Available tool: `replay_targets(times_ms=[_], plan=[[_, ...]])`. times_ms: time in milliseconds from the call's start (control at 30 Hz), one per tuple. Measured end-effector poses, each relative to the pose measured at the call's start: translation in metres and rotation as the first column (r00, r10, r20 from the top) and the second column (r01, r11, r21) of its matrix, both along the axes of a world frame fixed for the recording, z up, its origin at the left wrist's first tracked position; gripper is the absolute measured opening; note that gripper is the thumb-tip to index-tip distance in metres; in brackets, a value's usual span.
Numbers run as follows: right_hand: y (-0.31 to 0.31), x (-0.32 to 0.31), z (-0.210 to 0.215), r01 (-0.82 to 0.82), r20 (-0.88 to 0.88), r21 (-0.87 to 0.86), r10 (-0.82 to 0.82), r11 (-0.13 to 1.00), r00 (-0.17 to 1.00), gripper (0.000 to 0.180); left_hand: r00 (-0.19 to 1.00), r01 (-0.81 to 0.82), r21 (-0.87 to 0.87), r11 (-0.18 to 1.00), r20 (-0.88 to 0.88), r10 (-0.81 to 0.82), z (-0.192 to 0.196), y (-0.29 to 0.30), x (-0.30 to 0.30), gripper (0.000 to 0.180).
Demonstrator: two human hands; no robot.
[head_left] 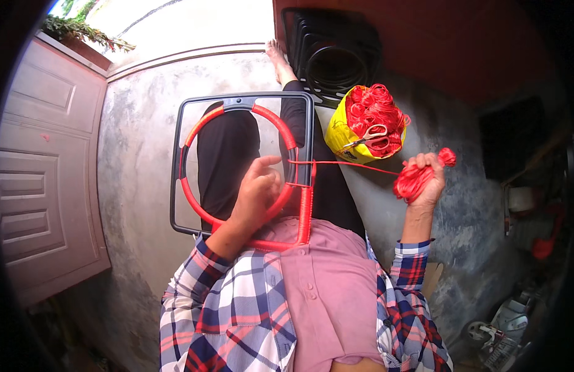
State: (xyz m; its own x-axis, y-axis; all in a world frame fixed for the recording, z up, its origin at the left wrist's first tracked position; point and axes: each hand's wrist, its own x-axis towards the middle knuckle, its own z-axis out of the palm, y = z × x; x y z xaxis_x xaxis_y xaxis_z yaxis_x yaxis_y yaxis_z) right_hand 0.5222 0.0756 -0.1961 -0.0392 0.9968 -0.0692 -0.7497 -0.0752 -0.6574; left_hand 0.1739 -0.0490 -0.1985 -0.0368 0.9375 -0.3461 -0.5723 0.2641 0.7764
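A dark rectangular frame (pixel 237 96) with a ring inside it rests across my lap. Red cord (pixel 276 122) is wound around much of the ring and the near part of the frame, leaving some dark stretches bare. My left hand (pixel 260 186) is inside the ring near its right side, index finger stretched out and the other fingers loosely bent, holding nothing I can see. Out to the right, my right hand (pixel 428 180) is closed around a bundle of red cord (pixel 411 182). A taut strand (pixel 355 164) runs from that bundle to the ring's right side.
A yellow bag (pixel 340 127) full of red cord stands on the floor to the right, with scissors (pixel 369 137) on top. Several dark frames (pixel 330 37) are stacked beyond it. A panelled door (pixel 48 167) is at the left, and assorted items (pixel 507 328) lie at the lower right.
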Motion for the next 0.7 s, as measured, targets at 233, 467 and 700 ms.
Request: replay_targets(times_ms=[233, 467, 700], plan=[[-0.059, -0.1, 0.007, -0.479, 0.608, -0.277, 0.538, 0.833, 0.584, 0.019, 0.993, 0.112, -0.213, 0.971, -0.005, -0.115, 0.003, 0.005, 0.003, 0.032], [-0.058, -0.138, 0.006, -0.604, 0.527, -0.331, 0.673, 0.725, 0.518, 0.019, 0.945, 0.28, -0.351, 0.894, -0.062, -0.32, 0.015, 0.009, 0.005, 0.021], [-0.058, -0.149, 0.009, -0.613, 0.325, -0.374, 0.717, 0.696, 0.616, 0.016, 0.967, 0.191, -0.3, 0.934, -0.105, -0.232, 0.014, 0.013, 0.012, 0.022]])
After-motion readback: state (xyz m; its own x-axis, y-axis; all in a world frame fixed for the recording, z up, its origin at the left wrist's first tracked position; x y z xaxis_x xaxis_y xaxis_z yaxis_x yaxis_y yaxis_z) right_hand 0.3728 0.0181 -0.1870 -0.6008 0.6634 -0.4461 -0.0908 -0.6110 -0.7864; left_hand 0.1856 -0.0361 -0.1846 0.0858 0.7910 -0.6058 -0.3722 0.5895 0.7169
